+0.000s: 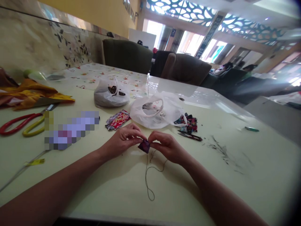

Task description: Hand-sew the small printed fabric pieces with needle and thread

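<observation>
My left hand (124,138) and my right hand (166,145) meet over the pale table (235,188), both pinching a small dark purple fabric piece (144,146) between their fingertips. A thin dark thread (150,175) hangs from the piece and loops on the table toward me. Both hands are closed in a pinch.
Two white plastic bags (155,111) (110,94) sit beyond my hands, with a red patterned fabric scrap (117,120) and a pile of scraps (189,124) beside them. Red and yellow scissors (25,124) and orange cloth (30,94) lie at left. Chairs (185,69) stand behind.
</observation>
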`<state>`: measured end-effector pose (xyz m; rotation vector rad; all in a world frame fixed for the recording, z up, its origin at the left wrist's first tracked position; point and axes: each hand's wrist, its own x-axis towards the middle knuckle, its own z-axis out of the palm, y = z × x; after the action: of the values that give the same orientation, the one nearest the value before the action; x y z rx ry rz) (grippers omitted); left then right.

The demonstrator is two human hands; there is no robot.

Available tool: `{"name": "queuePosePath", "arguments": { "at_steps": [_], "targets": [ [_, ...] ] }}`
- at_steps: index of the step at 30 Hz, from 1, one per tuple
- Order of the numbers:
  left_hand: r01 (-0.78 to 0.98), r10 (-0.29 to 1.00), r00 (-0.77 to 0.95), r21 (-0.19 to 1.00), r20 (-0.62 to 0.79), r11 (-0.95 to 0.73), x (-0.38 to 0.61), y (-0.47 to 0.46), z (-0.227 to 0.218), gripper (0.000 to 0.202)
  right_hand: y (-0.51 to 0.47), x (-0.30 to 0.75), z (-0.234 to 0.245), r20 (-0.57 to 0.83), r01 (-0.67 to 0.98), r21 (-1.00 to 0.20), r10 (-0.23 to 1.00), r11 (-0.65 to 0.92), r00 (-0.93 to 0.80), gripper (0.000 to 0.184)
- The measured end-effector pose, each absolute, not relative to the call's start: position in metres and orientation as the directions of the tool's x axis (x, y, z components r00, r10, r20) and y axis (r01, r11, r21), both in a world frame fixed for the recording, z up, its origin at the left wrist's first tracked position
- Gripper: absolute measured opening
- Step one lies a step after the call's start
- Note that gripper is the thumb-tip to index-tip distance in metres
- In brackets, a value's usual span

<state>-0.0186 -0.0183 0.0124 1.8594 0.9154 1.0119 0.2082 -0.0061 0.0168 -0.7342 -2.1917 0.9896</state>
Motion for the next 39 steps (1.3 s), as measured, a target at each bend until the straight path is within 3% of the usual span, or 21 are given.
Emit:
{"name": "queuePosePath", "arguments": {
  "at_steps": [9, 14, 22, 30, 39],
  "targets": [
    [0.241, 0.838, 0.477, 0.878, 0.264, -0.414, -0.019, -0.017, 0.008, 0.017, -0.005, 0.208, 0.014, 0.273, 0.218, -0.838, 0.731, 0.5, -0.625, 0.013],
    [0.344, 0.778, 0.561, 0.774, 0.285, -0.531, -0.021, -0.015, 0.01, 0.023, -0.006, 0.209, 0.016, 0.221, 0.22, -0.865, 0.736, 0.451, -0.639, 0.015],
    [0.365, 0.648, 0.713, 0.647, 0.269, -0.67, -0.024, -0.019, 0.023, 0.022, -0.007, 0.213, 0.03, 0.105, 0.229, -0.835, 0.553, 0.501, -0.826, 0.018],
    [0.39, 0.61, 0.724, 0.538, 0.321, -0.747, -0.024, -0.024, 0.028, 0.024, -0.013, 0.207, 0.03, 0.24, 0.245, -0.732, 0.578, 0.635, -0.78, 0.015],
    [0.361, 0.655, 0.664, 0.612, 0.361, -0.704, -0.022, -0.027, 0.022, 0.018, -0.019, 0.203, 0.03, 0.311, 0.268, -0.673, 0.593, 0.689, -0.743, 0.013]
  ]
}}
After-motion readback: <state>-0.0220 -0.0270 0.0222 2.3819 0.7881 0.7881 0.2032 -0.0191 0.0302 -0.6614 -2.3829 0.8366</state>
